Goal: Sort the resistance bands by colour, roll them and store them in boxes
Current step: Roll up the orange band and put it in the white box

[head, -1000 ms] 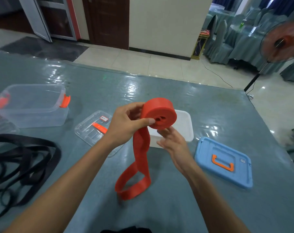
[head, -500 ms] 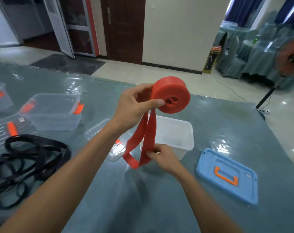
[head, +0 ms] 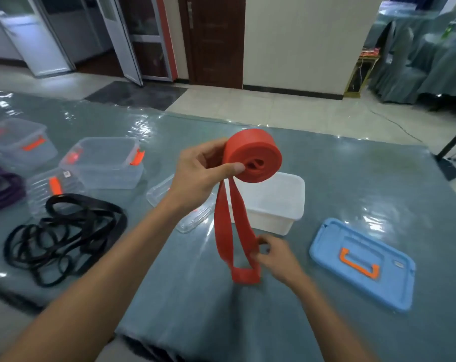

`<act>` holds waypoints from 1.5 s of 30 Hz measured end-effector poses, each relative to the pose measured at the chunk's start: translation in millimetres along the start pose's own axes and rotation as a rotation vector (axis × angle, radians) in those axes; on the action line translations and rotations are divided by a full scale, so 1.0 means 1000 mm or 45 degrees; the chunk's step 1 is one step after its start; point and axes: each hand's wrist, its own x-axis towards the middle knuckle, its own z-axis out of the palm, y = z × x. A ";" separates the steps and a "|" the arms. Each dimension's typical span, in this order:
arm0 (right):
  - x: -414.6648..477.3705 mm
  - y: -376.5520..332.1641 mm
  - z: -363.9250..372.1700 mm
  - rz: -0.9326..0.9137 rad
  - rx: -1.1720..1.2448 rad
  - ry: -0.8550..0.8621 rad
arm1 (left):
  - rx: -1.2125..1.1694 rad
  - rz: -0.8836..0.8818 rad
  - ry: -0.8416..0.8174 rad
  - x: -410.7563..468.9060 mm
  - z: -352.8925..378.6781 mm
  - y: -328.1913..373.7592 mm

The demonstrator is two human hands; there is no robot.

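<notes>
Both bare arms reach forward. The left grip [head: 200, 173] is up high, with its thumb and fingers curled round the rolled part of the red band [head: 253, 159]. The right grip [head: 276, 257] is lower and nearer, fingers bent, pinching the band's hanging loop.

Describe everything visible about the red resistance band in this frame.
The red band is a flat, matte, rubbery-looking strap, mostly wound into a thick roll held in the air. The left hand grips the roll, thumb pressed on its face beside the hollow centre. The unrolled rest hangs down as a double strand ending in a loop, which the right hand pinches near the bottom. It hangs in front of the white box.
</notes>
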 end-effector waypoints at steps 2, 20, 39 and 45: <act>-0.006 0.009 0.018 0.036 0.029 -0.173 | 0.041 -0.002 0.023 -0.005 0.004 0.004; 0.002 0.040 0.025 0.199 0.371 0.361 | 0.318 0.168 0.378 -0.048 -0.022 0.031; -0.031 0.092 -0.014 0.170 0.117 -0.068 | 0.336 0.019 0.155 -0.039 0.020 0.005; -0.039 0.062 -0.049 0.089 0.041 -0.029 | 0.461 -0.112 -0.009 -0.032 0.034 -0.008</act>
